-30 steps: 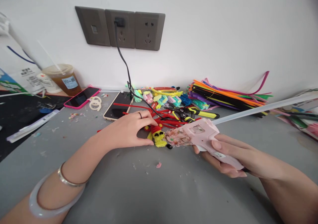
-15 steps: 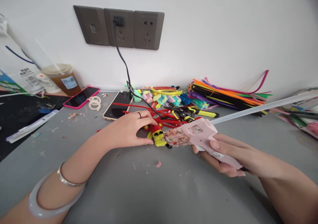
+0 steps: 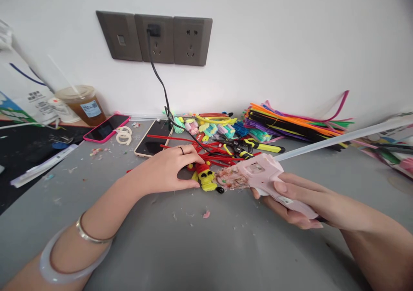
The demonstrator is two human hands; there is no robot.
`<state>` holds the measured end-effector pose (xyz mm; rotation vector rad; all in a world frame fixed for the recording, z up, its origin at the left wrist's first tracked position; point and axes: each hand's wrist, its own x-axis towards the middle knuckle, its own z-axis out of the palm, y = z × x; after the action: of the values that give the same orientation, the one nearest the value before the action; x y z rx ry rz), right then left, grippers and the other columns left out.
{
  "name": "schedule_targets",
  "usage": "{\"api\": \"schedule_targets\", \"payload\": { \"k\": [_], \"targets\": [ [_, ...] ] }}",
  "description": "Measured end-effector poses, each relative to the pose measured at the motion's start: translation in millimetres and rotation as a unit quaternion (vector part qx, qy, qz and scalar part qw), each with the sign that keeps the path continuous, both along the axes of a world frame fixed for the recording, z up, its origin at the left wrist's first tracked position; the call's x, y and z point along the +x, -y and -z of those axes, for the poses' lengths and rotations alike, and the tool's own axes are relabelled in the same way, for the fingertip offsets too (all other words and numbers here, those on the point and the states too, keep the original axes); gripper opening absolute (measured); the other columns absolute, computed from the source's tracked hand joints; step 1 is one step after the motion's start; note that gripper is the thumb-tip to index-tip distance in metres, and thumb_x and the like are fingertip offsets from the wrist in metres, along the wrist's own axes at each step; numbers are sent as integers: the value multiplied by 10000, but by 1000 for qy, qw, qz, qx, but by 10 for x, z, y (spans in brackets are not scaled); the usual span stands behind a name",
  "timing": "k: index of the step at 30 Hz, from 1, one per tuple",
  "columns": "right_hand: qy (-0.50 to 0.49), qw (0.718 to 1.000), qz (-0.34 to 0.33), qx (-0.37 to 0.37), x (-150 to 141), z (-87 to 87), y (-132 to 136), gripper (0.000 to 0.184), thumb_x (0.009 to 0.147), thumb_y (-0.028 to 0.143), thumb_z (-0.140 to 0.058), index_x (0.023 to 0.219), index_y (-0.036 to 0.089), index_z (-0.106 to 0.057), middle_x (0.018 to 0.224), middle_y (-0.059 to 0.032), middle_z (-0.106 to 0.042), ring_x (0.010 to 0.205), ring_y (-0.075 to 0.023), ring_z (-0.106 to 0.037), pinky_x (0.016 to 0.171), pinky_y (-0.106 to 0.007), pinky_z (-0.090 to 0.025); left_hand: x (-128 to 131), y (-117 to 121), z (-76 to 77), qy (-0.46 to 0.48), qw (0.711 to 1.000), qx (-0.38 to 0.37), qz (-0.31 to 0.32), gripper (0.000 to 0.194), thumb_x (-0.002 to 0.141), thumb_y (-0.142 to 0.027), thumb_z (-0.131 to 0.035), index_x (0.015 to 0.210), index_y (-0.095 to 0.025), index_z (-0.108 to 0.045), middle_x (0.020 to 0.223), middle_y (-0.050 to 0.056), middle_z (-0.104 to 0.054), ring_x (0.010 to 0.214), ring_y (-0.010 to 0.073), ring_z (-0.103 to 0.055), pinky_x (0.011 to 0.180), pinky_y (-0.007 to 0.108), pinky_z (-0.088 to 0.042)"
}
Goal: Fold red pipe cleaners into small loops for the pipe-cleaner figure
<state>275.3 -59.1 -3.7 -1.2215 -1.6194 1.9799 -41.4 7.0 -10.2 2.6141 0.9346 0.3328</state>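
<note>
A small yellow and red pipe-cleaner figure (image 3: 207,181) with black eyes lies on the table, a black round tip at its lower right. My left hand (image 3: 174,167) reaches over it from the left, with thumb and fingers closed around its left side; part of the figure is hidden behind them. In my right hand (image 3: 298,198) is a pale pink hot glue gun (image 3: 266,173), tilted, its crusted front end pointing left at the figure. A long translucent glue stick (image 3: 342,137) sticks out of its back. The nozzle tip stays close beside the figure; whether they touch I cannot tell.
Red pipe cleaners (image 3: 222,157) and yellow-black pliers (image 3: 240,147) lie behind the hands. A bundle of coloured pipe cleaners (image 3: 290,123) rests against the wall. Two phones, one pink-edged (image 3: 107,127), and a drink cup (image 3: 82,104) stand left. A black cord (image 3: 161,78) hangs from the socket.
The glue gun has shifted very slightly right and the figure's black tip shows more fully. My left hand keeps its hold. The whole view has tilted a little.
</note>
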Motion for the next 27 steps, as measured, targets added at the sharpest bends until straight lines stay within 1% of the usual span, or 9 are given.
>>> {"api": "schedule_targets", "payload": {
  "k": [6, 11, 16, 18, 20, 22, 23, 25, 27],
  "targets": [
    [-12, 1000, 0, 6, 22, -60, -20, 434, 965, 607, -467, 986, 182, -552, 591, 59, -450, 390, -56, -276, 320, -162, -235, -3, 15, -24, 2, 1000, -9, -5, 390, 859, -413, -689, 1191, -212, -653, 1266, 93, -629, 1052, 257, -648, 878, 352, -510],
    [-49, 998, 29, 5, 100, -36, -17, 435, 962, 608, -467, 975, 184, -564, 584, 52, -468, 366, -57, -280, 322, -178, -216, -11, 9, -3, 18, 1000, -10, -4, 370, 864, -414, -684, 1183, -230, -655, 1252, 86, -630, 1061, 252, -648, 896, 344, -509],
    [-92, 995, 34, 13, 108, -16, -16, 427, 966, 591, -476, 1016, 181, -587, 562, 64, -467, 340, -53, -256, 313, -182, -227, -7, 6, -10, 20, 1000, -7, -1, 332, 871, -387, -681, 1158, -221, -660, 1209, 86, -642, 1023, 242, -663, 882, 336, -512],
    [-96, 994, 34, 24, 92, -19, -24, 447, 960, 600, -480, 928, 173, -609, 538, 61, -470, 323, -49, -268, 315, -183, -219, -4, 8, -17, 20, 1000, -3, 0, 322, 880, -370, -672, 1162, -215, -658, 1221, 90, -637, 1024, 241, -663, 885, 341, -512],
    [-114, 991, 46, 52, 66, -32, -40, 539, 960, 628, -445, 730, 162, -590, 476, 50, -449, 302, -46, -282, 326, -195, -197, -4, 11, -21, 22, 1000, 0, 1, 317, 888, -348, -659, 1176, -216, -654, 1230, 94, -637, 1041, 244, -662, 893, 346, -513],
    [-128, 986, 74, 77, 30, -56, -55, 634, 963, 657, -393, 587, 167, -536, 412, 33, -426, 294, -50, -275, 342, -209, -175, -6, 14, -23, 24, 1000, -2, 1, 309, 893, -333, -648, 1182, -223, -654, 1216, 91, -648, 1047, 245, -661, 895, 343, -515],
    [-132, 983, 96, 83, 10, -68, -57, 655, 956, 675, -381, 563, 171, -527, 394, 26, -423, 294, -54, -268, 347, -213, -167, -8, 16, -23, 26, 1000, -3, 1, 304, 895, -331, -643, 1181, -226, -655, 1208, 90, -654, 1048, 243, -661, 895, 341, -516],
    [-138, 974, 156, 88, -32, -82, -41, 632, 922, 712, -413, 619, 178, -566, 413, 21, -444, 300, -64, -271, 339, -213, -158, -11, 18, -22, 28, 1000, -4, 2, 298, 898, -335, -638, 1175, -226, -658, 1196, 91, -661, 1045, 241, -660, 891, 339, -518],
    [-151, 954, 237, 103, -62, -64, 13, 549, 880, 720, -480, 785, 195, -610, 494, 25, -483, 312, -81, -317, 316, -211, -166, -14, 19, -22, 32, 999, -2, 3, 299, 902, -343, -634, 1175, -222, -658, 1193, 95, -662, 1039, 240, -660, 888, 341, -519]
  ]
}}
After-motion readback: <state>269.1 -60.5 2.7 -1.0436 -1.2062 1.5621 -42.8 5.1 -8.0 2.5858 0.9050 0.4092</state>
